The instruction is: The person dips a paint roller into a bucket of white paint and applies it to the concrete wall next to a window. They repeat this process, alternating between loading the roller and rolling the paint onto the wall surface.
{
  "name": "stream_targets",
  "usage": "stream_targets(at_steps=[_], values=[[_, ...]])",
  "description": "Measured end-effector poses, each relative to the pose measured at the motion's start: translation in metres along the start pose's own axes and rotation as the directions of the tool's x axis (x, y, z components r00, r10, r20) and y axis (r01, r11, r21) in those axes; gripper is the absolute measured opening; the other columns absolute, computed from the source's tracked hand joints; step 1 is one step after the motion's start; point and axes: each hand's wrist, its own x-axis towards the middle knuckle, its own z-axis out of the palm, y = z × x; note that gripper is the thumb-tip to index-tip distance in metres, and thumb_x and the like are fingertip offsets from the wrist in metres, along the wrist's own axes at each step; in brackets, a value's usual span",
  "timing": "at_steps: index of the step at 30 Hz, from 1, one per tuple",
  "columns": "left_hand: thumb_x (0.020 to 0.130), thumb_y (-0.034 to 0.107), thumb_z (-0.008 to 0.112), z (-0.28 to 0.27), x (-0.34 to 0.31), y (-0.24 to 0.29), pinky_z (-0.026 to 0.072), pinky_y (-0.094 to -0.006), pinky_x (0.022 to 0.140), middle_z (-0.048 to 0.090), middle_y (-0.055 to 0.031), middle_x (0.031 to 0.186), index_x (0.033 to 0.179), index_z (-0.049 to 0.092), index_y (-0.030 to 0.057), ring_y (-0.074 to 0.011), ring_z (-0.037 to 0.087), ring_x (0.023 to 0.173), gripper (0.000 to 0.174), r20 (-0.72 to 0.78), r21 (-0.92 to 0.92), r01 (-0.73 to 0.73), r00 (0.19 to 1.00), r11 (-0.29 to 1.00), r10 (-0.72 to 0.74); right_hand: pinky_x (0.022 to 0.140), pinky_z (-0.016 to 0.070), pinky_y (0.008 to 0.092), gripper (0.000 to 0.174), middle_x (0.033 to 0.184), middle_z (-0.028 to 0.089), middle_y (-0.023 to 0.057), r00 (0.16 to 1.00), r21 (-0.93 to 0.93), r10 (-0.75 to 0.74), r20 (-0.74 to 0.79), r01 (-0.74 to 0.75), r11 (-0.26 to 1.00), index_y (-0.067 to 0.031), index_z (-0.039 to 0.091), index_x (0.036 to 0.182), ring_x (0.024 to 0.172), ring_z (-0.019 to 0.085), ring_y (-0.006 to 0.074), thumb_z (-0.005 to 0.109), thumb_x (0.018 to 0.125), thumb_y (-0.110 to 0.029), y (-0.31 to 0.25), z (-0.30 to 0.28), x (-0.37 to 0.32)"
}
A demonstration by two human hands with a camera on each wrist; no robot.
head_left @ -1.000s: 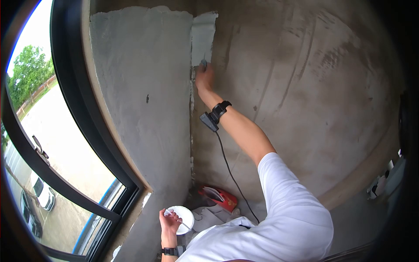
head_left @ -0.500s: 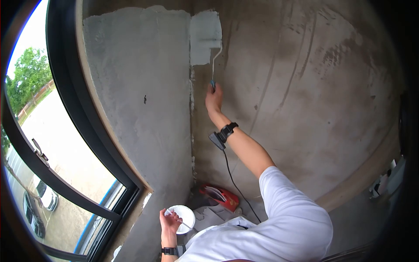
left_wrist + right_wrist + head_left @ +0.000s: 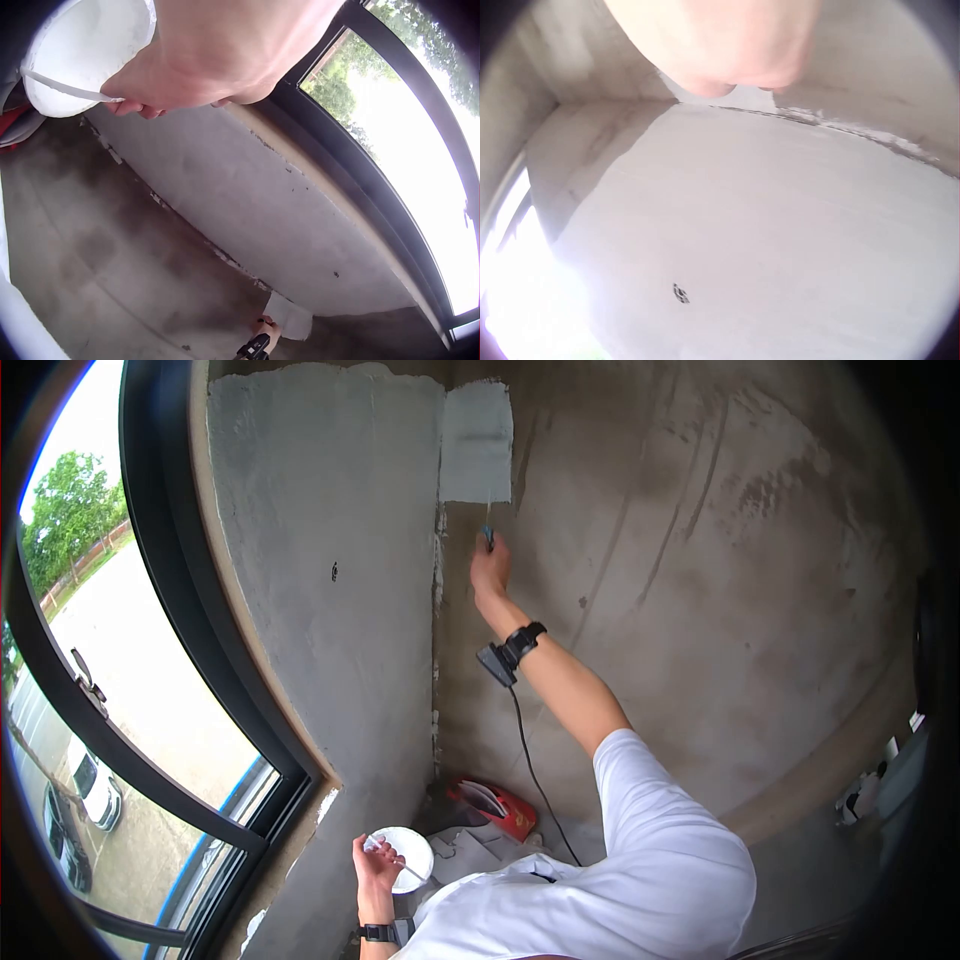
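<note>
My right hand (image 3: 490, 568) reaches up the bare brown wall and grips a paint roller (image 3: 488, 538) by its blue handle. The thin rod of the roller runs up over a wet pale patch (image 3: 478, 472) beside the corner; its head blends into that coating. In the right wrist view the back of the right hand (image 3: 724, 45) hides the tool. Low down, my left hand (image 3: 376, 868) holds the white bail of a bucket (image 3: 418, 850), fingers curled round it. The left wrist view looks onto the bucket's whitish inside (image 3: 86, 49).
A grey coated wall (image 3: 320, 560) meets the brown wall at a ragged corner. To the left is a dark-framed window (image 3: 165, 575) with a pale sill edge. A red bag (image 3: 512, 820) lies at the corner's foot. A black cable (image 3: 530, 760) hangs from the right wrist camera.
My right hand first came down and rightward with the roller, then rose slightly. The pale patch now reaches farther right with a straighter lower edge. The left hand keeps holding the bucket.
</note>
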Motion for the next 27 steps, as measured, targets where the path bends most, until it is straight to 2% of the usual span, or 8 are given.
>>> stream_targets(at_steps=[4,6,7,9,13,15,22,27], values=[[0.086,0.044,0.054,-0.005,-0.002,-0.001,0.0356,-0.0328,0.06,0.046,0.0009,0.058,0.073,0.053,0.0097,-0.0138,0.043,0.054,0.037,0.03,0.005,-0.011,0.999,1.0,0.011,0.045,0.0345,0.0299,0.021,0.067,0.05,0.0003,0.998,0.059,-0.058,-0.021,0.059,0.996,-0.0025,0.058,0.1,0.054,0.047,0.0104,0.054,0.102,-0.023,-0.047,0.016,0.052],[0.087,0.044,0.054,-0.008,-0.004,-0.001,0.0357,-0.0328,0.059,0.046,0.0008,0.058,0.073,0.052,0.01,-0.0138,0.044,0.054,0.037,0.061,0.002,-0.012,0.998,1.0,0.012,0.073,0.0465,0.0432,0.027,0.086,0.064,0.0192,0.998,0.025,-0.042,-0.036,0.042,0.999,0.0052,0.061,0.101,0.079,0.062,0.0325,0.055,0.1,-0.021,-0.067,0.016,0.067],[0.087,0.044,0.054,-0.009,-0.004,-0.001,0.0357,-0.0328,0.059,0.046,0.0008,0.058,0.073,0.052,0.01,-0.0138,0.044,0.054,0.037,0.06,0.0,-0.012,0.998,1.0,0.012,0.073,0.0465,0.0432,0.027,0.086,0.064,0.0192,0.999,0.025,-0.041,-0.034,0.042,0.999,0.0052,0.061,0.101,0.079,0.062,0.0325,0.055,0.1,-0.021,-0.063,0.019,0.074],[0.087,0.044,0.053,-0.012,-0.004,0.0,0.0358,-0.0328,0.059,0.045,0.0008,0.058,0.073,0.052,0.0101,-0.0139,0.044,0.054,0.037,0.052,-0.002,-0.019,0.998,1.0,0.019,0.043,0.0333,0.0299,0.023,0.062,0.05,0.0009,0.989,0.104,-0.122,-0.085,0.13,0.986,-0.0012,0.058,0.092,0.048,0.045,0.0103,0.055,0.101,-0.022,-0.056,0.02,0.076],[0.088,0.043,0.053,-0.011,-0.007,0.002,0.0361,-0.033,0.059,0.045,0.0007,0.058,0.073,0.052,0.01,-0.014,0.044,0.054,0.036,0.041,-0.008,-0.019,0.999,1.0,0.019,0.044,0.0327,0.0295,0.026,0.062,0.049,-0.0003,0.996,0.1,-0.079,-0.052,0.084,0.991,-0.003,0.056,0.083,0.049,0.044,0.0095,0.055,0.101,-0.022,-0.031,-0.006,0.042],[0.088,0.043,0.053,-0.014,-0.006,0.002,0.0363,-0.0331,0.059,0.046,0.0004,0.058,0.074,0.052,0.0096,-0.0141,0.044,0.054,0.037,0.056,-0.017,-0.006,0.998,1.0,0.007,0.063,0.045,0.0417,0.036,0.072,0.059,0.0138,0.996,-0.026,0.081,0.021,-0.081,0.996,0.0066,0.057,0.085,0.065,0.057,0.0242,0.055,0.101,-0.025,-0.02,-0.024,0.013],[0.088,0.044,0.052,-0.018,-0.003,0.004,0.0363,-0.0328,0.059,0.049,0.0003,0.058,0.074,0.054,0.0095,-0.014,0.045,0.054,0.037,0.024,-0.008,-0.028,0.999,1.0,0.028,0.043,0.0338,0.0266,0.031,0.063,0.049,-0.0005,0.975,0.044,0.213,0.06,-0.216,0.975,-0.0049,0.054,0.082,0.049,0.045,0.0082,0.051,0.104,-0.026,0.057,-0.046,-0.07],[0.088,0.044,0.054,-0.032,0.003,0.006,0.0367,-0.0338,0.06,0.051,-0.0014,0.06,0.078,0.055,0.0068,-0.0157,0.046,0.055,0.038,0.054,-0.043,-0.027,0.998,0.999,0.029,0.043,0.0341,0.0265,0.03,0.062,0.047,-0.0011,0.939,0.069,0.341,0.049,-0.344,0.936,-0.0057,0.052,0.084,0.048,0.045,0.0086,0.05,0.105,-0.028,0.048,-0.049,-0.092]])
